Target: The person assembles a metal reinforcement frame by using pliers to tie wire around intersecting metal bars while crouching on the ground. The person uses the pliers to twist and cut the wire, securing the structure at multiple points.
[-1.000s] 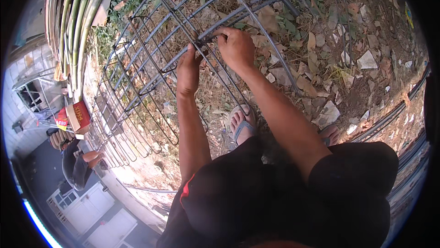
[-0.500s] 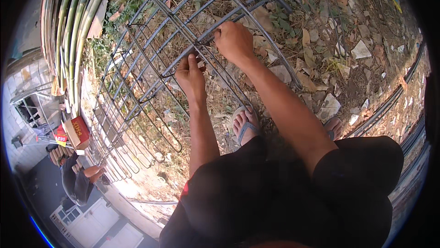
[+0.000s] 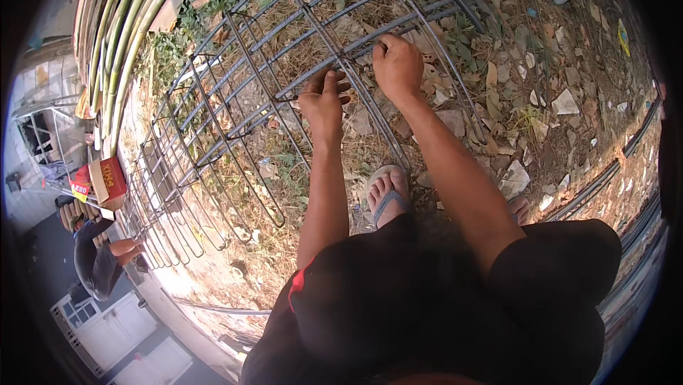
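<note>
Now: left hand (image 3: 324, 106) spread loosely, just beside a crossing of the steel-bar cage (image 3: 339, 55) lying ahead; right hand (image 3: 398, 66) curled nearby, fingertips partly hidden, can't tell if clamped. Sandalled foot (image 3: 390, 195) near the closest bars; pale rubble (image 3: 566, 101) rightward. Bamboo poles (image 3: 122, 50) cut off above.

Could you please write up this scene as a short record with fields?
Setting: outdoors, dry littered ground
Structure: rebar cage of crossed steel bars and bent ties
Left hand: at the cage, thumb raised; grip unclear
Right hand: curled, near a bar crossing; contents hidden
Footwear: flip-flop with grey-blue strap, left foot
Upper left: green bamboo poles, bundled
Left side: red-and-tan carton; another person in dark clothing just below it in view
Right side: pale broken fragments among dry leaves
</note>
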Available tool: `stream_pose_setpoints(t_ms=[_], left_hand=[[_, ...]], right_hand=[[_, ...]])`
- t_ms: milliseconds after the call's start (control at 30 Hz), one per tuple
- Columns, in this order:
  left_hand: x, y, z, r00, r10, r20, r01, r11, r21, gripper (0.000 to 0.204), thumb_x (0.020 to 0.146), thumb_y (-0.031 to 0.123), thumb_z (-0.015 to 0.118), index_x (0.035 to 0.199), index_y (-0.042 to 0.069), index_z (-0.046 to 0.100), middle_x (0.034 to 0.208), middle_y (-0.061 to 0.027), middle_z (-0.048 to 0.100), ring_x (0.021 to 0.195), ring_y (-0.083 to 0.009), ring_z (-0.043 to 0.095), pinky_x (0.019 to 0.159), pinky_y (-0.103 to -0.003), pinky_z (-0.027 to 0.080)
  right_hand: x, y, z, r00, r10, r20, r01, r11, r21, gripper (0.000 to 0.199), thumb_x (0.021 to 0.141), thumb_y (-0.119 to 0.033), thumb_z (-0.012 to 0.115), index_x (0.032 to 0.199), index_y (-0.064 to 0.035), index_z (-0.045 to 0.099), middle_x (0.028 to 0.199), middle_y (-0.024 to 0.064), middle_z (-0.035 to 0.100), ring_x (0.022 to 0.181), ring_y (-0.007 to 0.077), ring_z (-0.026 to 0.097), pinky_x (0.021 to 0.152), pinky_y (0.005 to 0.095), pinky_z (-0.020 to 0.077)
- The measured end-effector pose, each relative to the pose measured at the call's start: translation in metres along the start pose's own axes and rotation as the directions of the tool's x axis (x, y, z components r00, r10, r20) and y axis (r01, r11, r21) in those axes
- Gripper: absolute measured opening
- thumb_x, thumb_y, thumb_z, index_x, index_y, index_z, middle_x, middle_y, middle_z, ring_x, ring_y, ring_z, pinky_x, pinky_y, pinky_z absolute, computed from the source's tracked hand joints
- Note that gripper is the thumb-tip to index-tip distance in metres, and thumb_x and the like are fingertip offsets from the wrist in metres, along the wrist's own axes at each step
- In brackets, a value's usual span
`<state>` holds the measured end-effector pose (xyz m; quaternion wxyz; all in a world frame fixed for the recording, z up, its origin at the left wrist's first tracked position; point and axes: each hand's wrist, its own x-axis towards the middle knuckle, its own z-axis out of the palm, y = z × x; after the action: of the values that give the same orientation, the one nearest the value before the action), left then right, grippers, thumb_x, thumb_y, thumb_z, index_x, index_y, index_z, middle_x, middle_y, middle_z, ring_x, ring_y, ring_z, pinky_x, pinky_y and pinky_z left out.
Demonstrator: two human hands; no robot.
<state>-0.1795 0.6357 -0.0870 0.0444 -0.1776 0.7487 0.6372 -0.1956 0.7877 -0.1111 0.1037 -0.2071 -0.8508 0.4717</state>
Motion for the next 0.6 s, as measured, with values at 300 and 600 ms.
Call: stream_pose_setpoints(t_ms=[300, 600], left_hand=[[0.006, -0.005, -0.001, 0.998, 0.053, 0.014, -0.054, 0.992, 0.116, 0.027, 0.102, 0.019, 0.066, 0.114, -0.004, 0.074, 0.091, -0.0106, 0.076, 0.073, -0.0148, 0.071, 0.057, -0.030, 0.053], [-0.008, 0.007, -0.001, 0.994, 0.105, 0.019, -0.107, 0.968, 0.226, 0.023, 0.098, 0.018, 0.072, 0.096, -0.005, 0.076, 0.076, -0.0106, 0.074, 0.066, -0.0126, 0.069, 0.055, -0.028, 0.051]], right_hand=[[-0.009, 0.003, 0.001, 0.975, 0.010, 0.222, -0.047, 0.986, 0.162, 0.023, 0.091, -0.014, 0.062, 0.106, -0.0075, 0.078, 0.073, 0.0197, 0.069, 0.068, 0.0345, 0.068, 0.066, 0.0477, 0.0525], [0.007, 0.010, 0.003, 0.952, -0.002, 0.307, -0.065, 0.976, 0.206, 0.022, 0.093, -0.015, 0.062, 0.105, -0.0056, 0.078, 0.074, 0.0183, 0.070, 0.065, 0.0309, 0.068, 0.066, 0.0458, 0.0514]])
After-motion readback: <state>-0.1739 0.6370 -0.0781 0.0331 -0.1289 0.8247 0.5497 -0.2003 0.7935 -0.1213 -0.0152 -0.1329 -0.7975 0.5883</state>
